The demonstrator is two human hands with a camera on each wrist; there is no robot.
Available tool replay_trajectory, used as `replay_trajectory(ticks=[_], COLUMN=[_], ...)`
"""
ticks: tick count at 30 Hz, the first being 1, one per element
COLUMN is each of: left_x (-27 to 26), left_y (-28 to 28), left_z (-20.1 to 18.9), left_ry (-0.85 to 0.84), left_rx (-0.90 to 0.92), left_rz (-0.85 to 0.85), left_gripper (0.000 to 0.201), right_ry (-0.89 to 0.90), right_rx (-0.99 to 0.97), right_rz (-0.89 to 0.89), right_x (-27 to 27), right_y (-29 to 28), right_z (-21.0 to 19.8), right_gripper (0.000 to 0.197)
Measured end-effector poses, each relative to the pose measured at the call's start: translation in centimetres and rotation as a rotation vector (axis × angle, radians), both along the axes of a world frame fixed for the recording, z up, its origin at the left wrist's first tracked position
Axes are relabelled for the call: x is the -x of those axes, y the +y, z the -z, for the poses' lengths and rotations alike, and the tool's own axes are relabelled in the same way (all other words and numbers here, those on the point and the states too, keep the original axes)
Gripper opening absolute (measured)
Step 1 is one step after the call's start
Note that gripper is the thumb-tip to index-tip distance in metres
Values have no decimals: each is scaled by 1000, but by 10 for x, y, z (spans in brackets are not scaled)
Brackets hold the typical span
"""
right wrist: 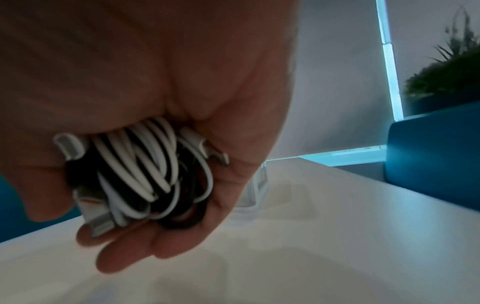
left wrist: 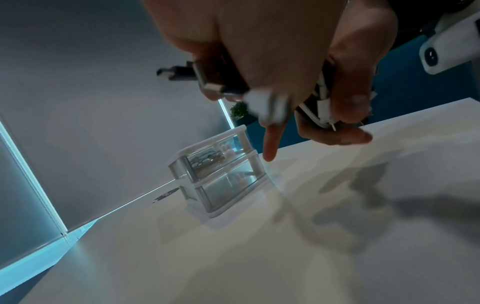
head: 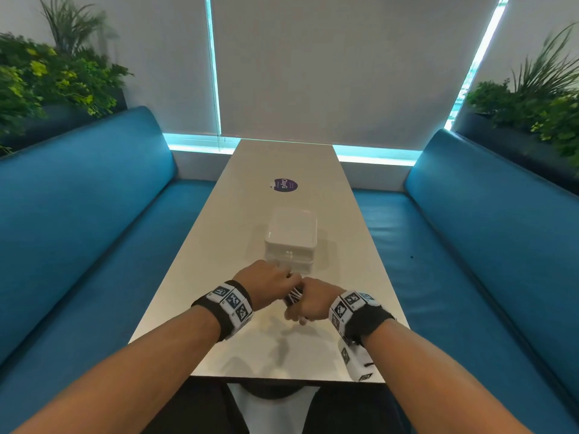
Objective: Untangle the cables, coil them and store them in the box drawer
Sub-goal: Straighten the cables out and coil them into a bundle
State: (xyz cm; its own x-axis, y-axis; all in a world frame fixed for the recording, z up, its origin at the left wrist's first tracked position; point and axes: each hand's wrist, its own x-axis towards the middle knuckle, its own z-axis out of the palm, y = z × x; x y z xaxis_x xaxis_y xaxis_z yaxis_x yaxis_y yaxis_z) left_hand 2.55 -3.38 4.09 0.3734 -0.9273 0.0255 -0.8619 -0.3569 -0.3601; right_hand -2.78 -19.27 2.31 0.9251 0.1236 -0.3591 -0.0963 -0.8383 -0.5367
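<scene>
Fingers of the right hand (right wrist: 166,144) curl around a tangled bundle of white and black cables (right wrist: 145,174), plugs poking out at its edges. Her left hand (head: 269,281) meets it from the other side, pinching the same bundle, with a dark connector (left wrist: 176,73) jutting past its knuckles and one finger (left wrist: 270,144) pointing down. Both hands hover just above the pale white surface (head: 219,239). Just beyond them stands the small clear two-drawer box with a white frame (head: 291,239), both drawers pushed in. Blue padded benches (head: 94,198) flank the surface.
</scene>
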Motion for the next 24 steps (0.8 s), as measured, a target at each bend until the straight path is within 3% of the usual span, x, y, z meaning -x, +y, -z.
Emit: replay_trajectory(ticks=[2,6,9,12,20,22,24], left_x=[0,-11,-13,-10,-7,-7,-7], left_y=[0,3,4,2,-12,-12,-12], left_z=[-2,2,-1,-1,7,6,3], left_ry=[71,173,277,366,330,292,270], left_rx=[44,133,163,157,93,84,67], left_rz=[-66,-174,-235,-309,-478,-466,-439], left_gripper=[30,24,20,13,14,16,21], right_ry=[-17,-131,-157,-145,-253,-246,-165], right_rx=[21,171,163,163,440,411,290], right_rz=[-4,-3,-19,-11,31,25,-14], right_x=[-3,-10,-13,-13,-12,-12,-13], right_y=[1,4,9,13,11,10,6], right_z=[-7,-11,-9,-5,-5,-6,-8], right_gripper=[4,17,9,17,25,32,51])
